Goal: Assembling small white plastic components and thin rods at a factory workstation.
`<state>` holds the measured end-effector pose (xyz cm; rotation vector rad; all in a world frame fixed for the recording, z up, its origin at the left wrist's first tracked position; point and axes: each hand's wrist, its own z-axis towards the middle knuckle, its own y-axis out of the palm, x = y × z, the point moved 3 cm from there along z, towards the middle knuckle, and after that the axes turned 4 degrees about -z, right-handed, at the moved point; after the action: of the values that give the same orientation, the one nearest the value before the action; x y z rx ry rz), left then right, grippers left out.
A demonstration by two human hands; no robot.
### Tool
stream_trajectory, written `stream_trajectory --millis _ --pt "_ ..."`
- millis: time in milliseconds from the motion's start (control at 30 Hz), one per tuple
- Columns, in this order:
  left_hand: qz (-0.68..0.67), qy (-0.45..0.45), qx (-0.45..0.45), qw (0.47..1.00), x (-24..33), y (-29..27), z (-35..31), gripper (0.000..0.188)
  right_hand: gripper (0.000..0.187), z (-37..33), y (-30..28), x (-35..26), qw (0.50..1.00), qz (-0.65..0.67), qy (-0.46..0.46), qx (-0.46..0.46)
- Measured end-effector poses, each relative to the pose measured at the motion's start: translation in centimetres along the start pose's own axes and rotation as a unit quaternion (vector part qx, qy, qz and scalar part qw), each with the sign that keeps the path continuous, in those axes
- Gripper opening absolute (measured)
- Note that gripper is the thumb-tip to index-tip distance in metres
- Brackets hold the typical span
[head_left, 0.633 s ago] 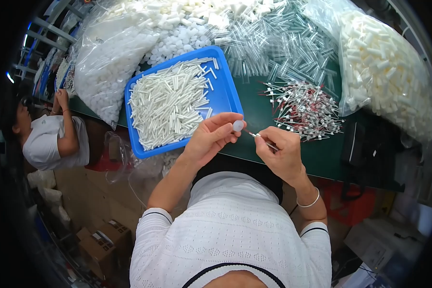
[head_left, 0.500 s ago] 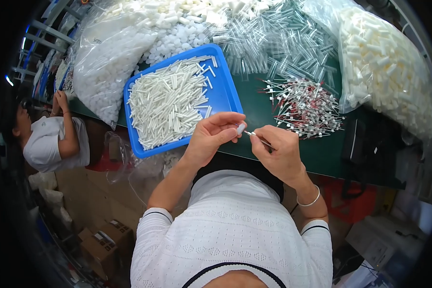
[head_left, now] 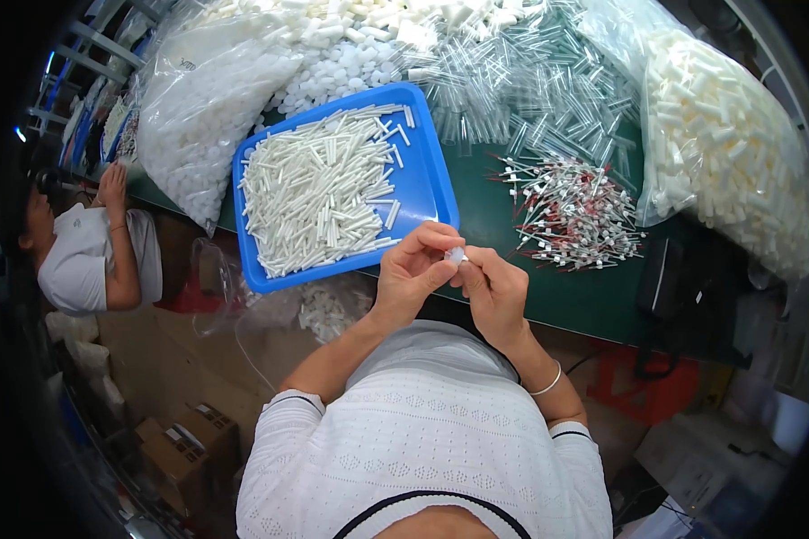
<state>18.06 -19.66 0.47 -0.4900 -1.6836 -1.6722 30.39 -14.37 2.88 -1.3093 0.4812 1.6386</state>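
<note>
A small whitish translucent plastic piece (head_left: 457,255) is pinched between the fingertips of my left hand (head_left: 412,277). My right hand (head_left: 496,289) is closed up against it, thumb and fingers gripping at the piece's right side. Whether a thin part sits inside those right fingers is hidden. Both hands meet just in front of the blue tray (head_left: 431,184), which bears many short white rods (head_left: 319,193). To the right of my hands, a heap of thin white-and-red wired parts (head_left: 577,216) lies on the green table (head_left: 476,184).
Clear thin tubes (head_left: 548,76) are spread at the back, beside a pile of white caps (head_left: 346,67). Big clear bags of white pieces stand left (head_left: 211,99) and right (head_left: 728,135). A black case (head_left: 661,278) is at the right edge. Another person (head_left: 99,251) sits far left.
My right hand has moved left until its fingers meet my left fingertips at the plastic piece. The thin rod-like part seen in the right fingers is now hidden.
</note>
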Motion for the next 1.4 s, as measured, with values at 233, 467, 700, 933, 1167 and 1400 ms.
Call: stream_trajectory --millis 233,467,700,933,1167,1400 --pt "0.413 -0.004 -0.168 0.895 4.3 0.4 2.8 0.028 0.016 2.1 -1.9 2.6 0.955 0.157 0.139 -0.21" --pt "0.844 0.209 -0.199 0.452 7.2 -7.0 10.6 0.012 0.021 1.3 -2.6 1.6 0.91 0.298 0.245 -0.151" --pt "0.721 0.216 -0.167 0.637 7.0 -4.2 10.5 0.008 0.023 1.7 -3.7 2.1 0.944 0.284 0.168 0.01" --pt "0.33 -0.056 -0.033 0.942 2.2 -1.2 3.2 0.024 0.028 3.2 -3.1 1.1 0.923 0.369 0.098 0.054" --pt "0.304 -0.072 -0.024 0.95 1.2 -1.8 2.4 0.02 0.027 1.9 -2.7 1.7 0.918 0.372 0.13 0.044" --pt "0.499 0.132 -0.039 0.855 2.9 0.2 2.6 0.016 0.022 1.1 -2.2 1.2 0.975 0.173 0.134 0.033"
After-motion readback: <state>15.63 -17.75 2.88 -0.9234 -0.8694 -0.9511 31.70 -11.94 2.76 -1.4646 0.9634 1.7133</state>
